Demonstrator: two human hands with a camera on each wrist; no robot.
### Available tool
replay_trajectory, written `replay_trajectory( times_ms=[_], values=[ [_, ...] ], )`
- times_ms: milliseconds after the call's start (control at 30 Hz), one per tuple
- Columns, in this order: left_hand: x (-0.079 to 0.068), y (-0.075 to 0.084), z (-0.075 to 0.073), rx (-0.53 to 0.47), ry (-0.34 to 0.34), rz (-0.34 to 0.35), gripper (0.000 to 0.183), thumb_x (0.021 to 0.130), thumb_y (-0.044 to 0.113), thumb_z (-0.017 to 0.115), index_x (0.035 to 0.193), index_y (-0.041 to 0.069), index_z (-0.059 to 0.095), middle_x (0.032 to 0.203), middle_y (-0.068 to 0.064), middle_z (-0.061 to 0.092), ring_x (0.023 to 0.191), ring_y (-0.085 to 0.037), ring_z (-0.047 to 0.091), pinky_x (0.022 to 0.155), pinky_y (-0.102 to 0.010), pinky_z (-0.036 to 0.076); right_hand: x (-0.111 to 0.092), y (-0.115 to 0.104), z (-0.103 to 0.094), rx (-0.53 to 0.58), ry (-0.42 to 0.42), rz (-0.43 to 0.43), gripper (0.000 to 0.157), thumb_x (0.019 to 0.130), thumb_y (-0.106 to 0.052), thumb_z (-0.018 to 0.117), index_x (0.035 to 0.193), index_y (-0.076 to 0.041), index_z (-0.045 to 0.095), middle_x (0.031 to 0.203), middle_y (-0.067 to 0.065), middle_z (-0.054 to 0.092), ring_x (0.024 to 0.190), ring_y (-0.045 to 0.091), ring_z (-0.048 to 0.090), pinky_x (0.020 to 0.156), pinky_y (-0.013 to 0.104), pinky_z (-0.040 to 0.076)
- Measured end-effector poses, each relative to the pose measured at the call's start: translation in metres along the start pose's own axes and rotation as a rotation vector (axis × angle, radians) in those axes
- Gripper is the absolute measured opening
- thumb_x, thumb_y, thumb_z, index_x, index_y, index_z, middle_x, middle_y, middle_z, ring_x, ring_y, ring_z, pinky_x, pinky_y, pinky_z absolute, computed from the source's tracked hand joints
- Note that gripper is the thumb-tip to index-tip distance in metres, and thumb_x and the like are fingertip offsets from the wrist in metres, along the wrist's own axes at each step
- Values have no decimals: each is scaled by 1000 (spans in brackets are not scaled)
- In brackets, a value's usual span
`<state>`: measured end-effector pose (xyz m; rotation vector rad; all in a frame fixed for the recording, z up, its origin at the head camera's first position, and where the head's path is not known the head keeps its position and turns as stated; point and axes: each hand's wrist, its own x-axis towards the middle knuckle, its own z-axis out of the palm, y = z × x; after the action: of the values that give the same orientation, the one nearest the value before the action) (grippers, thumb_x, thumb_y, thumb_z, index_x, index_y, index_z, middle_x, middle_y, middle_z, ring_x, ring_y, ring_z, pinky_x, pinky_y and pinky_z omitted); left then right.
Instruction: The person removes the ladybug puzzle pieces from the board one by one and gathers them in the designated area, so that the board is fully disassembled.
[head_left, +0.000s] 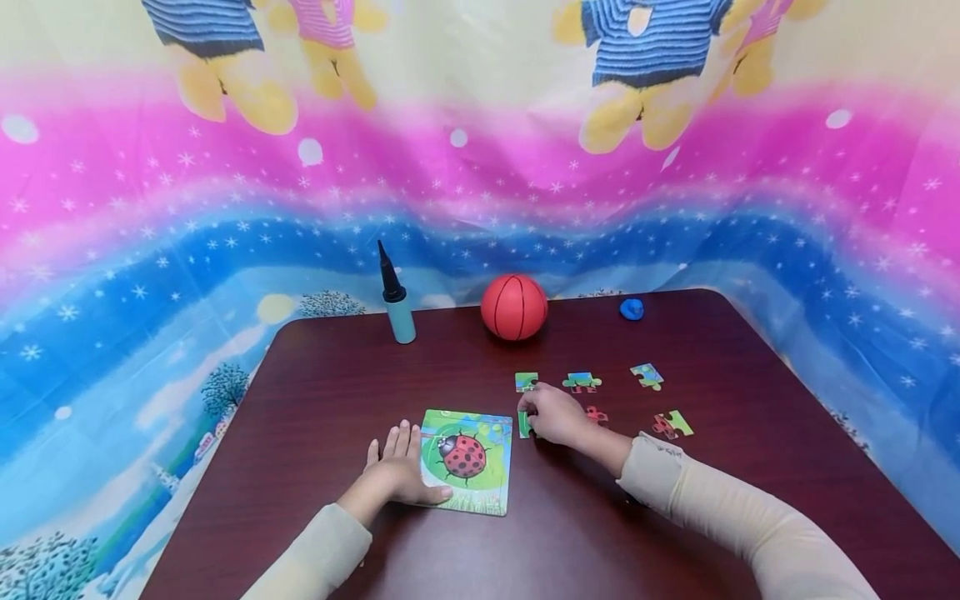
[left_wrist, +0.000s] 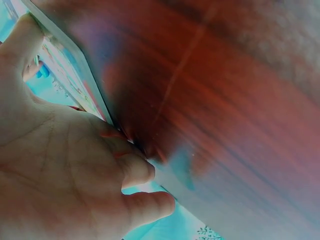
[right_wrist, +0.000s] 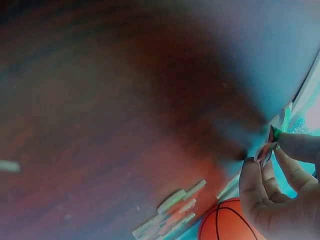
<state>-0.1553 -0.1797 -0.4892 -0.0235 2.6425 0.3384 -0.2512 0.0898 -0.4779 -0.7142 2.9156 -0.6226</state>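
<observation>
A square ladybug puzzle board (head_left: 483,467) lies flat on the table. My left hand (head_left: 397,471) rests at its left side with the fingers straight and the thumb over the lower left corner. In the left wrist view the thumb (left_wrist: 25,42) lies along the board's edge. Just beyond the board's upper right corner, my right hand (head_left: 555,414) pinches a jigsaw piece (right_wrist: 263,154) between thumb and fingertips. A green piece (head_left: 527,381) lies right by those fingers. A red piece (head_left: 596,414) is partly hidden behind the right hand.
More jigsaw pieces lie to the right: one at the back (head_left: 582,382), a blue-green one (head_left: 648,376) and a red-green one (head_left: 672,423). Along the far edge stand a teal hand pump (head_left: 401,319), a red ball (head_left: 514,307) and a small blue object (head_left: 632,309). A printed curtain (head_left: 465,192) surrounds the table.
</observation>
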Motion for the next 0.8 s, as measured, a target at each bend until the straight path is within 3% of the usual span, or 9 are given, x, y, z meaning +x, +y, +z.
replay_trajectory(
  times_ms=[200, 367, 467, 600, 667, 800],
  values=[
    [-15, 8, -14, -6, -20, 4, 127, 66, 77, 62, 151, 2, 4, 157, -18, -6, 144, -33, -5, 110, -57, -7, -1, 0, 5, -14, 27, -30, 19, 81, -2, 66, 92, -17, 73, 94, -1, 65, 109, 24, 57, 83, 40, 50],
    [-22, 13, -18, -20, -11, 12, 121, 70, 71, 64, 150, 0, 8, 157, -20, -2, 144, -35, -2, 110, -58, -4, -4, 0, 7, -51, 55, -52, 20, 81, -3, 67, 93, -18, 71, 91, -3, 59, 92, 20, 56, 76, 37, 48],
    [-16, 8, -12, -23, -13, 14, 126, 67, 74, 64, 150, 0, 7, 157, -19, -4, 144, -35, -4, 109, -59, -7, -6, -4, 6, -52, 121, -78, 19, 81, -5, 67, 93, -18, 71, 88, -4, 56, 83, 18, 53, 71, 35, 46],
    [-6, 1, -3, -3, -12, 13, 133, 61, 82, 59, 151, 2, 4, 157, -18, -6, 144, -33, -7, 109, -58, -9, -12, -22, 6, -67, 200, -182, 11, 81, -12, 70, 90, -18, 72, 83, -5, 58, 78, 16, 54, 68, 33, 46],
    [-2, -2, 0, 13, -3, 11, 134, 60, 86, 56, 151, 3, 3, 157, -17, -7, 144, -32, -7, 110, -57, -8, -19, -34, 7, -102, 167, -250, 12, 80, -22, 72, 91, -18, 74, 81, -6, 56, 74, 14, 51, 64, 31, 43],
    [3, -3, 1, 31, 13, 21, 132, 61, 85, 56, 151, 2, 4, 157, -17, -5, 144, -32, -7, 110, -57, -8, -36, -56, 12, -252, -29, -354, 43, 78, -51, 70, 104, -17, 73, 80, -6, 46, 71, 11, 40, 60, 27, 35]
  ],
)
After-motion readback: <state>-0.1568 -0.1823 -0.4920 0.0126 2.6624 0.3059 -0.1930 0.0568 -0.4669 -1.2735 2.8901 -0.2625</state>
